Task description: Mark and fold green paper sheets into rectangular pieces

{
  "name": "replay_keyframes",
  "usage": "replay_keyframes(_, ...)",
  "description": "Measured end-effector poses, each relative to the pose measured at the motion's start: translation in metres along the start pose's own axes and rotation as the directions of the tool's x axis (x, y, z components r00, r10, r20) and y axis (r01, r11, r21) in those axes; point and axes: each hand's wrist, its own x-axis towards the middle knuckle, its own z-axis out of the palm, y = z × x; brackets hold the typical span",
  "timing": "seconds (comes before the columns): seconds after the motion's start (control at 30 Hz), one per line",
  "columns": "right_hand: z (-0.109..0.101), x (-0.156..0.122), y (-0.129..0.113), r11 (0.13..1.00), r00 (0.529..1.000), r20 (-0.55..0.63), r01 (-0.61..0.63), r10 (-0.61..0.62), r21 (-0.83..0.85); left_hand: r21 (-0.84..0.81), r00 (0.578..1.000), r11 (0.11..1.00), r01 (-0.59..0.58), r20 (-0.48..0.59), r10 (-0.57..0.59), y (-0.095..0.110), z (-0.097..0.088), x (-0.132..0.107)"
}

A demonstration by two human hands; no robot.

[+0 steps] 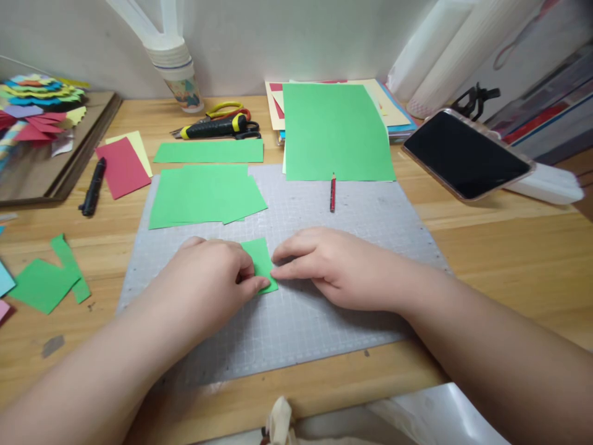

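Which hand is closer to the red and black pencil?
Right. The right hand lies just below the pencil in the view, not touching it; the left hand is farther away, below and to the pencil's left.

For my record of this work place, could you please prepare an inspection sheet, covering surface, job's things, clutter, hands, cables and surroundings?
Surface: wooden table with a grey mat on it.
Job's things: small green paper on the mat; overlapping green sheets beyond it.
Clutter: red pencil, black pen, yellow-black knife, scissors, phone, paper cups, green scraps.
Hands: left hand has its thumb on the small green paper; right hand has its fingertips at the paper's right edge; exact grip unclear.
Cables: nothing seen for certain.
Surroundings: pale wall behind the table.
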Motion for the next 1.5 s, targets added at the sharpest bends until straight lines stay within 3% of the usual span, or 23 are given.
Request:
replay_keyframes(0.17, -0.003, -0.002, 0.0, 0.998, 0.999, 0.043, 0.019, -0.016, -0.057, 0.0, 0.999, 1.0, -0.028, -0.034, 0.028, -0.002, 0.002, -0.001)
replay_keyframes(0.37, -0.001, 0.0, -0.007, 0.988, 0.996, 0.084, 0.0, 0.013, -0.154, 0.013, 1.0, 1.0, -0.005, 0.011, 0.005, -0.001, 0.0, 0.002)
replay_keyframes(0.47, 0.001, 0.003, -0.011, 0.978, 0.996, 0.072, -0.029, 0.045, -0.204, 0.085, 0.994, 0.995, -0.053, -0.09, 0.061, 0.002, 0.003, -0.003)
replay_keyframes(0.53, 0.003, 0.004, -0.012, 0.976, 0.997, 0.058, -0.042, 0.056, -0.216, 0.2, 0.955, 0.971, -0.129, -0.239, 0.176, 0.005, 0.006, -0.013)
replay_keyframes(0.6, 0.003, 0.004, -0.012, 0.977, 0.997, 0.052, -0.048, 0.06, -0.206, 0.311, 0.881, 0.928, -0.204, -0.354, 0.313, 0.009, 0.011, -0.029)
replay_keyframes(0.7, 0.003, 0.003, -0.012, 0.981, 0.997, 0.049, -0.057, 0.067, -0.185, 0.343, 0.827, 0.905, -0.253, -0.408, 0.386, 0.016, 0.022, -0.052)
replay_keyframes(0.9, 0.004, 0.003, -0.011, 0.987, 0.998, 0.022, -0.061, 0.065, -0.15, 0.303, 0.839, 0.929, -0.213, -0.431, 0.333, 0.026, 0.044, -0.062)
replay_keyframes(1.13, 0.006, 0.003, -0.011, 0.988, 0.998, 0.013, -0.059, 0.061, -0.146, 0.265, 0.85, 0.958, -0.106, -0.476, 0.226, 0.037, 0.048, -0.063)
replay_keyframes(1.5, 0.008, 0.003, -0.012, 0.99, 0.999, 0.0, -0.051, 0.052, -0.131, 0.279, 0.863, 0.96, 0.0, -0.485, 0.141, 0.011, 0.062, -0.097)
